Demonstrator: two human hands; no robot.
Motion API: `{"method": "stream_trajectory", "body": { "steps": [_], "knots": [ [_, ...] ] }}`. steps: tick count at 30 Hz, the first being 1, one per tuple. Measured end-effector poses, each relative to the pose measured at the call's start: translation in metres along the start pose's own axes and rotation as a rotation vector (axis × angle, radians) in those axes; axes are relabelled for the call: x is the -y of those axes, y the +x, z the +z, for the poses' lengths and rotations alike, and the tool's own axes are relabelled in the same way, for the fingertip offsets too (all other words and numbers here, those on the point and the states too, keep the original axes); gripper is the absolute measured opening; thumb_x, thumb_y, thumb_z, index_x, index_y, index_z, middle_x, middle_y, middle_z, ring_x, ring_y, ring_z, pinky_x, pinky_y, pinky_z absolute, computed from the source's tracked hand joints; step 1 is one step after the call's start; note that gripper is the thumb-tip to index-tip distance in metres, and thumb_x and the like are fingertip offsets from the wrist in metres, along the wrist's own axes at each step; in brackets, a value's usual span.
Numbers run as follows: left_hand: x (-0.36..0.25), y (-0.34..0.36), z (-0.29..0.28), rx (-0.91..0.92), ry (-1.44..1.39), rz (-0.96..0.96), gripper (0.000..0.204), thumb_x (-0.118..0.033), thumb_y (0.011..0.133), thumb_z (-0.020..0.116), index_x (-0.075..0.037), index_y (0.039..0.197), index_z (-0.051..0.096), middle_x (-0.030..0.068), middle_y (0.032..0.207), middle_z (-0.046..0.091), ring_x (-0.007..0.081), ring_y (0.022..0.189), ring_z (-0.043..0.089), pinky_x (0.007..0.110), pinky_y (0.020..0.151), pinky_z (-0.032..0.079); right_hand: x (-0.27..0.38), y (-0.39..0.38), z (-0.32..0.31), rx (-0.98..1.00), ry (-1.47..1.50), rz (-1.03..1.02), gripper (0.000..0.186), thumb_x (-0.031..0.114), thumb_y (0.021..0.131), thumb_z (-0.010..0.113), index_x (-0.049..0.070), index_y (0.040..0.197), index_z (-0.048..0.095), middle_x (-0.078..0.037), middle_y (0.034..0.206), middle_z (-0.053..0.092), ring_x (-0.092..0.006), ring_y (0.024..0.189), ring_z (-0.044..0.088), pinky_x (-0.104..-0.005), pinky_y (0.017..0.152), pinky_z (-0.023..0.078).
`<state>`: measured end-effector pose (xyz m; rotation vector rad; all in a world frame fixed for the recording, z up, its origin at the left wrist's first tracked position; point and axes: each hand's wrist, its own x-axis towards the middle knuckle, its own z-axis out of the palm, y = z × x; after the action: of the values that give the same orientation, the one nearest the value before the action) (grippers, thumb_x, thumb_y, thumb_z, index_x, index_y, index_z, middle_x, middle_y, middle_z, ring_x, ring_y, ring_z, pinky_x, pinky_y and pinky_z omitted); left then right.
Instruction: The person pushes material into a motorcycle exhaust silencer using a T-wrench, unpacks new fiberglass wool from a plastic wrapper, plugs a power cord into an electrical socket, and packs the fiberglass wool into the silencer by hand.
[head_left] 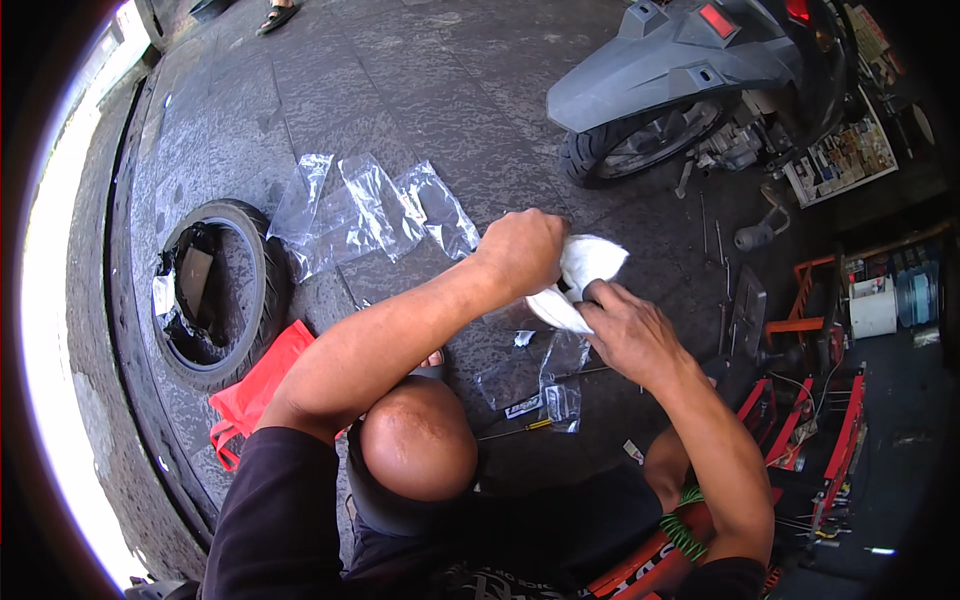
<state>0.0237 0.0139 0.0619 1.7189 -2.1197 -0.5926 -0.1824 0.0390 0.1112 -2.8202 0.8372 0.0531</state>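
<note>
Both hands are on a soft white wrapper (pixel 595 262), cloth-like or thin foam, held above the floor in front of my knee. My left hand (pixel 522 252) is closed in a fist at its left side. My right hand (pixel 632 328) pinches its lower right edge between thumb and fingers. A dark gap shows between the folds; what lies inside cannot be made out. Below the hands, small clear plastic packets (pixel 562 395) lie on the floor, beside a screwdriver with a yellow handle (pixel 535 425). Larger clear plastic bags (pixel 375 205) are spread out beyond my left forearm.
On the left lies a tyre (pixel 275 290) with black plastic inside its ring, next to a red bag (pixel 270 375). A grey scooter (pixel 665 65) stands at the far right. Hand tools (pixel 722 250), a red tool box (pixel 845 445) and a green coiled hose (pixel 683 535) are on the right.
</note>
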Motion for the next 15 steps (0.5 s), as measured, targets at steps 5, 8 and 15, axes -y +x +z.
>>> {"method": "stream_trajectory", "body": {
  "steps": [5, 8, 15],
  "knots": [
    [0.000, 0.000, 0.005, -0.014, -0.057, -0.016, 0.033, -0.009, 0.074, 0.071, -0.001, 0.106, 0.069, 0.0228, 0.087, 0.072, 0.0390, 0.086, 0.072, 0.045, 0.077, 0.059, 0.014, 0.006, -0.007, 0.032, -0.288, 0.073, 0.017, 0.012, 0.075, 0.074, 0.002, 0.088, 0.071, -0.012, 0.102, 0.056, -0.0288, 0.097, 0.058, -0.0426, 0.080, 0.052],
    [0.001, 0.005, 0.006, -0.065, -0.066, -0.018, 0.033, -0.008, 0.075, 0.070, 0.000, 0.107, 0.068, 0.0237, 0.085, 0.072, 0.0393, 0.086, 0.072, 0.046, 0.076, 0.059, 0.015, 0.014, -0.008, 0.152, -0.295, 0.224, 0.019, 0.019, 0.080, 0.072, 0.002, 0.089, 0.072, -0.016, 0.092, 0.066, -0.0337, 0.089, 0.066, -0.0466, 0.079, 0.053],
    [0.002, 0.003, 0.005, -0.135, -0.119, 0.011, 0.032, -0.009, 0.075, 0.070, 0.001, 0.105, 0.067, 0.0244, 0.087, 0.071, 0.0413, 0.088, 0.070, 0.047, 0.079, 0.057, -0.009, 0.020, -0.009, 0.308, -0.072, 0.319, 0.020, 0.017, 0.084, 0.065, 0.002, 0.096, 0.071, -0.023, 0.089, 0.072, -0.0409, 0.087, 0.070, -0.0522, 0.084, 0.053]
  ]
}}
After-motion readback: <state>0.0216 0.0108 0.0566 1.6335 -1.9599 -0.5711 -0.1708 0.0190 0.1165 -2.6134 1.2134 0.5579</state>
